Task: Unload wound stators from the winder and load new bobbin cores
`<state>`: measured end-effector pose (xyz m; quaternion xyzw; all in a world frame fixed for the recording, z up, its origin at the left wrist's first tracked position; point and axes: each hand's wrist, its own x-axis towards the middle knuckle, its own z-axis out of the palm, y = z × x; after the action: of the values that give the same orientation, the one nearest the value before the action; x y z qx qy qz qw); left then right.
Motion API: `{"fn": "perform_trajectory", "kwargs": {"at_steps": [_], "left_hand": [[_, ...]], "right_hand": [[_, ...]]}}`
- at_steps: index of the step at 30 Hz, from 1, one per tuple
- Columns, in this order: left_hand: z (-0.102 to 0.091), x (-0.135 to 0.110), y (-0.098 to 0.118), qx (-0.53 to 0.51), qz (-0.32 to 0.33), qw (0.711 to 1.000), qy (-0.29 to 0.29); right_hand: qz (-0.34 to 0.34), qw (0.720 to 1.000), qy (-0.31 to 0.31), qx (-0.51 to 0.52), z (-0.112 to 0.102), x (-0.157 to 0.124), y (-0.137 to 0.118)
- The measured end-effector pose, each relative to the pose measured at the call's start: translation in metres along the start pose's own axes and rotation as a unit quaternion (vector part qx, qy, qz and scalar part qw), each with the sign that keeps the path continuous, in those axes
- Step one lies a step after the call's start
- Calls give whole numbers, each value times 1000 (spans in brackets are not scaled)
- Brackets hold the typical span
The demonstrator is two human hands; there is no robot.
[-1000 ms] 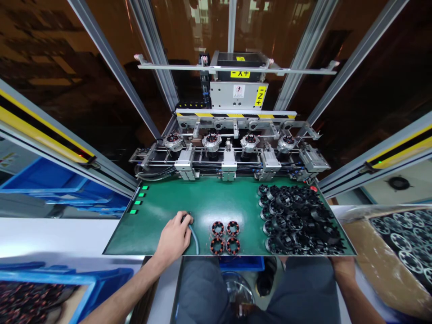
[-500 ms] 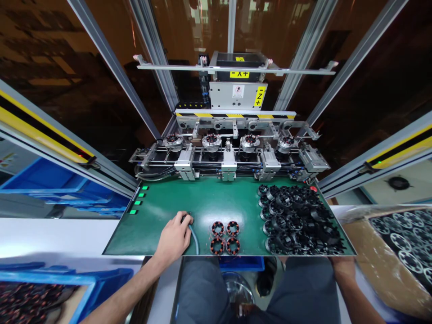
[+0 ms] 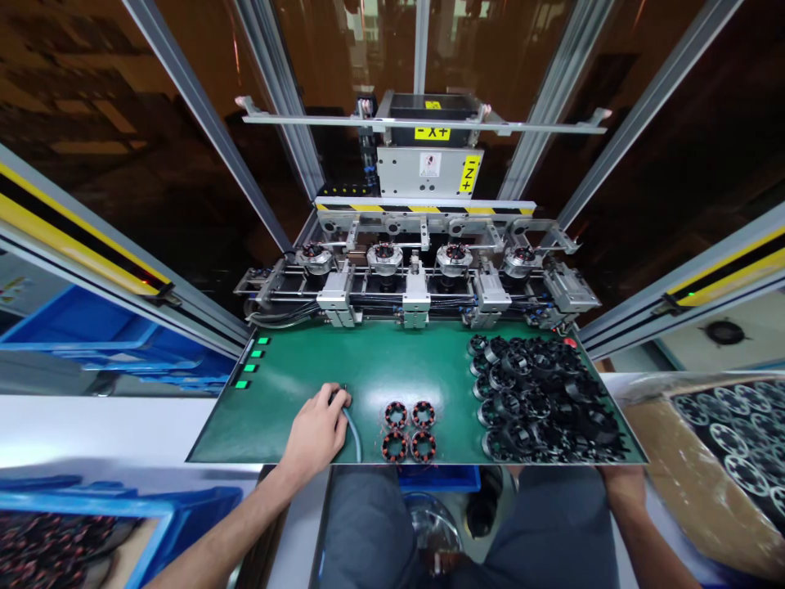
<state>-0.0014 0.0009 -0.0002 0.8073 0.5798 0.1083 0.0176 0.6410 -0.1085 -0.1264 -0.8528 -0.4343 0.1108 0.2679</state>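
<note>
My left hand (image 3: 316, 429) rests on the green work table (image 3: 368, 368), fingers curled over a small dark tool with a blue hose (image 3: 354, 433) running back off the table's front edge. Just right of it sit several copper-wound stators (image 3: 409, 429) in a square group. My right hand is hidden under the table's front right edge; only the forearm (image 3: 631, 515) shows. A heap of black plastic rings (image 3: 543, 401) covers the table's right part.
Behind the table a machine holds a row of stators in fixtures (image 3: 417, 262), below a grey carriage (image 3: 429, 168) marked X and Z. Green buttons (image 3: 251, 364) line the left edge. Blue bins (image 3: 91, 523) stand left, a box of parts (image 3: 729, 442) right.
The machine's carriage and upper bar have shifted slightly left. My hands have not moved.
</note>
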Motion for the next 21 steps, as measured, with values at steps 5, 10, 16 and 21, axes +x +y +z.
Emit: {"fn": "perform_trajectory", "kwargs": {"at_steps": [5,10,16,21], "left_hand": [[-1,0,1,-4,-2,1000,-4],[-1,0,1,-12,-6,1000,-4],[-2,1,1,-7,-5,1000,-7],[-3,1,1,-3,-7,1000,-9]], "right_hand": [[26,999,-10,26,-3,-1,-5],[9,1000,-16,22,-5,-1,-11],[15,1000,-14,19,-7,0,-16],[37,999,-9,22,-7,0,-20]]}}
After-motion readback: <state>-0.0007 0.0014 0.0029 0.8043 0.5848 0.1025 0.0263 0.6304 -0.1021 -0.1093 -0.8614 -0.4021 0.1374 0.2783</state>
